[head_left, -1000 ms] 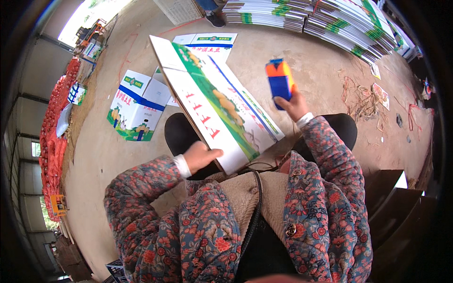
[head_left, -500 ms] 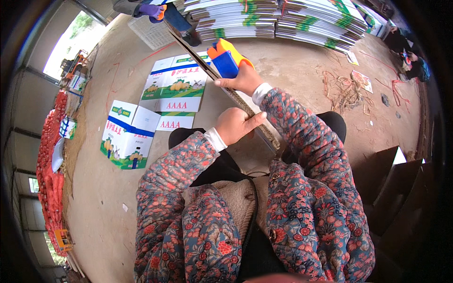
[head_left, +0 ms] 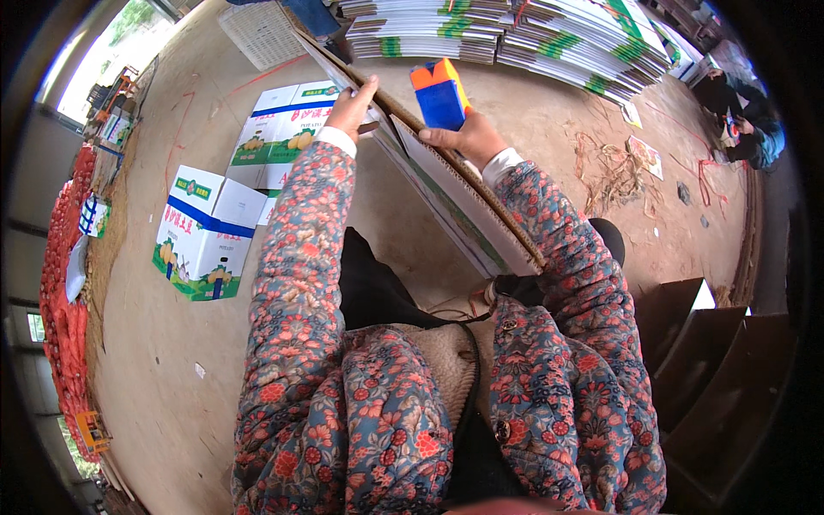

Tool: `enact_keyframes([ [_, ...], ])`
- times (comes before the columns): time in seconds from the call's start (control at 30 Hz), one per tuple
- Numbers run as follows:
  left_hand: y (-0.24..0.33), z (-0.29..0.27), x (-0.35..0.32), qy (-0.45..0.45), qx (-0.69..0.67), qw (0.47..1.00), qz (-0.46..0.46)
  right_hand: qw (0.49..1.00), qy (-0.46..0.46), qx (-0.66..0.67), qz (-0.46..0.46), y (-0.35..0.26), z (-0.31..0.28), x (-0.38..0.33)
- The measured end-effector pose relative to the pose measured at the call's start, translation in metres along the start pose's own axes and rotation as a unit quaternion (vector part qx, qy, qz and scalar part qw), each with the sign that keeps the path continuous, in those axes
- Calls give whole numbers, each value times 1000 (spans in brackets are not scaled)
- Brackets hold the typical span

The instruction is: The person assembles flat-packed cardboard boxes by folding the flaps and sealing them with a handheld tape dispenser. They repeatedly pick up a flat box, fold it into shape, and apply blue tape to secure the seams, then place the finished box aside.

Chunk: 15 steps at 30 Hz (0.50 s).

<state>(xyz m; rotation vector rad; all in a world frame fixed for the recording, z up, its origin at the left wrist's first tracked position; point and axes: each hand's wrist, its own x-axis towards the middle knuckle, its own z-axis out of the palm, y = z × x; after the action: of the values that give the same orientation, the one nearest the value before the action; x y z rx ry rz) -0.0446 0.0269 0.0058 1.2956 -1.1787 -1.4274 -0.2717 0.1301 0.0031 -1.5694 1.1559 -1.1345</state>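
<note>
flattened white cardboard carton with green print and brown edges (head_left: pixel 448 190) is up in front of the person, above the lap, seen nearly edge-on and tilted, running from upper left to lower right. left hand (head_left: pixel 345 112) is clamped on its upper-left part, fingers over the edge. right hand (head_left: pixel 476 142) is closed round a blocky blue-and-orange handheld tool (head_left: pixel 439 96); thumb lies at the carton's upper edge, can't tell how hard it presses. tool sits just beside the carton, on its right. both forearms are in a quilted floral jacket (head_left: pixel 296 283) with white cuffs. on the concrete floor, left: a boxy white carton with green print and a blue band (head_left: pixel 206 232), near it a white printed carton with a blue stripe (head_left: pixel 276 137), partly behind the left hand and sleeve. top: tall stacks of flattened white-and-green cartons (head_left: pixel 584 43), and a white slatted plastic crate (head_left: pixel 260 36) left of them. right: tangle of tan strands (head_left: pixel 611 176) on the floor, another person in dark clothes (head_left: pixel 742 116) beyond. lower right: dark brown cardboard panels (head_left: pixel 697 343). far left: long pile of red mesh sacks (head_left: pixel 64 318).
</note>
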Motion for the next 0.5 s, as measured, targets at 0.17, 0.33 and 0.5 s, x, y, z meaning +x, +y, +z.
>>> enact_keyframes([
  [0.17,8,-36,-15,-73,60,995,32,984,136,-118,13,1,-56,22],
  [0.33,51,-54,-149,-131,298,939,108,877,244,-412,37,-29,-151,38],
  [0.5,29,-67,-231,-276,348,895,32,881,307,-356,42,18,-195,39],
])
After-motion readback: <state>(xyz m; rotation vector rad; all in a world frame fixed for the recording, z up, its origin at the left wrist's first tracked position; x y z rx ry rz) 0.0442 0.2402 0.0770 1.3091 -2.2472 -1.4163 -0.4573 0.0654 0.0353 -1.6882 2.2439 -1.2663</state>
